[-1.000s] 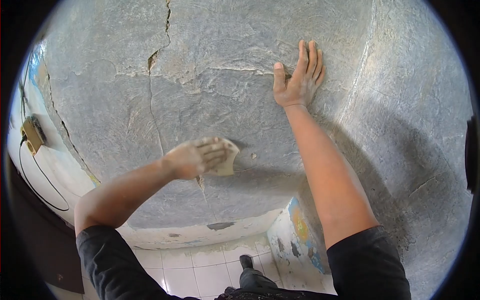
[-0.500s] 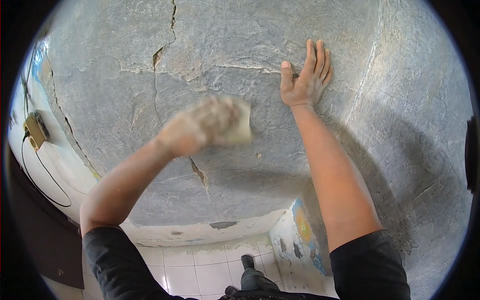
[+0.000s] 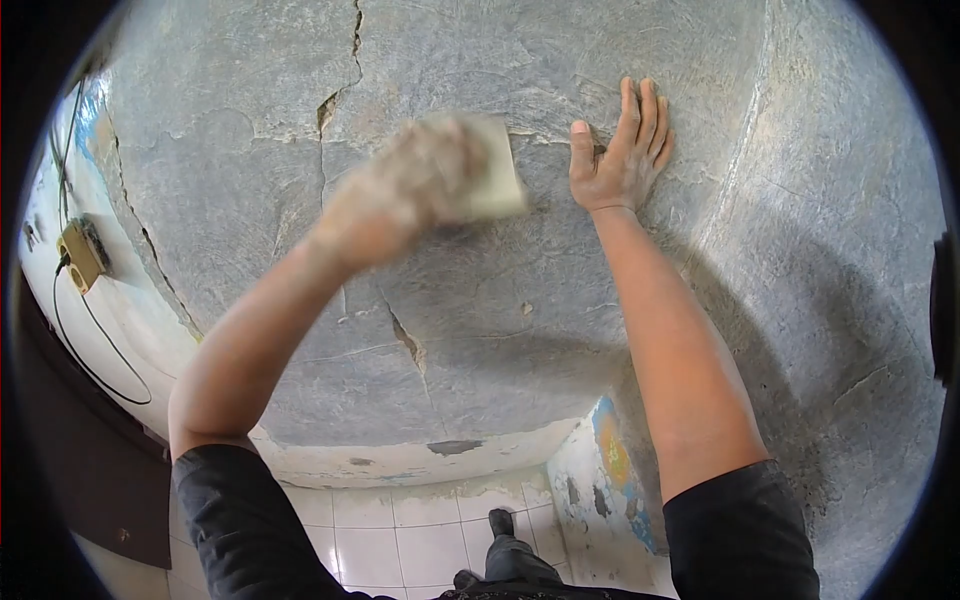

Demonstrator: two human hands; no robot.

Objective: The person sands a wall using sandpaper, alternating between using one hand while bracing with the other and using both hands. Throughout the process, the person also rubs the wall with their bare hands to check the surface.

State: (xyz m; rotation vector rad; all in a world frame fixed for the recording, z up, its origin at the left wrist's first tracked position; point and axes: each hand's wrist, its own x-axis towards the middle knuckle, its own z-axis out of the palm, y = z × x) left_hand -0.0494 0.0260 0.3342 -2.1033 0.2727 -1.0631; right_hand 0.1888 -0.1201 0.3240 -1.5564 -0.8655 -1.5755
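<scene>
Left hand (image 3: 415,185), blurred, gripped pale sanding pad (image 3: 492,170) against grey wall (image 3: 480,290) beside vertical crack (image 3: 325,110); right hand (image 3: 620,150) pressed flat, fingers spread, near wall's corner.

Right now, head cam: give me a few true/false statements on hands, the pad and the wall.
1. The left hand holds a pale sanding pad against the grey wall. True.
2. The right hand grips a scraper. False: it lies flat and open on the wall, holding nothing.
3. A crack runs down the wall left of the pad. True.
4. The pad covers the right hand's thumb. False: it is left of the thumb, apart from it.
5. The floor below is bare concrete. False: it is pale tile.
</scene>
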